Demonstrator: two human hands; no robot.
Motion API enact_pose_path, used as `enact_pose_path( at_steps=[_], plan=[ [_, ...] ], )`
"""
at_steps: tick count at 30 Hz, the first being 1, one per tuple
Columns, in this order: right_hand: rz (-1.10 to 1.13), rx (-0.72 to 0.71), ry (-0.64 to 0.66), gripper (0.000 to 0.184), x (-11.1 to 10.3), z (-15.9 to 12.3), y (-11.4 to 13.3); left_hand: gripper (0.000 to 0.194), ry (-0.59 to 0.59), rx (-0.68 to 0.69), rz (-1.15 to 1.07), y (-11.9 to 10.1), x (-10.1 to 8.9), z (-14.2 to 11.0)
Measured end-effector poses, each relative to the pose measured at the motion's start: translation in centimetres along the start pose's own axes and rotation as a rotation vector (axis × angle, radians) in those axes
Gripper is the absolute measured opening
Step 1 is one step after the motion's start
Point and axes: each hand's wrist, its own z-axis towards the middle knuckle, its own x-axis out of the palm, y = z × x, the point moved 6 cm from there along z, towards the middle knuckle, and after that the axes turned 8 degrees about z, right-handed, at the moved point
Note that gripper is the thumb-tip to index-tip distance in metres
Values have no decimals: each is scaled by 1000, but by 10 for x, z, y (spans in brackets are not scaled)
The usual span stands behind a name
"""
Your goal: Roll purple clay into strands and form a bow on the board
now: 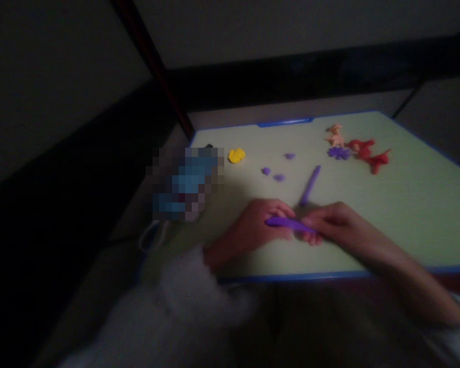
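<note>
Both hands hold a long strip of purple modelling clay [285, 223] just above the board. My left hand [263, 220] curls round its left end, with the fingers behind and beneath it. My right hand [329, 222] pinches the right end between thumb and fingers. Just beyond the hands lies a straight purple stick [310, 185], slanting away from me. Farther back rest small purple clay pieces: one piece [266, 171], another [279, 178] and a third [290, 156]. The picture is dim and blurred, so fine details of the fingers are lost.
The pale board [414, 214] has a blue rim. A yellow clay lump [236, 155] sits at the back left. Toward the back right are peach shapes [335, 138], a purple petalled shape [339, 153] and red shapes [368, 153]. A pixelated blue object [189, 179] covers the left edge.
</note>
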Motion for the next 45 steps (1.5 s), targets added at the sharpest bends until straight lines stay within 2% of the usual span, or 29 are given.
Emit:
enact_pose_path(
  at_steps=[12, 17, 24, 33, 37, 45],
  plan=[
    [25, 21, -83, 30, -1, 3, -2, 27, -7, -2, -18, 2, 2, 0],
    [52, 17, -101, 36, -1, 1, 1, 25, -14, 11, -26, 1, 0, 0],
    [123, 35, -112, 38, -5, 0, -3, 25, 5, -47, -44, 6, -1, 0],
    [157, 40, -86, 37, -2, -3, -2, 14, 14, -119, -123, 8, 3, -2],
    [136, 51, -74, 38, -1, -3, -1, 9, -32, -95, -100, 7, 1, -1],
    [94, 28, -13, 39, 0, -1, -4, 8, -43, -46, -87, 5, 0, -1]
  ],
)
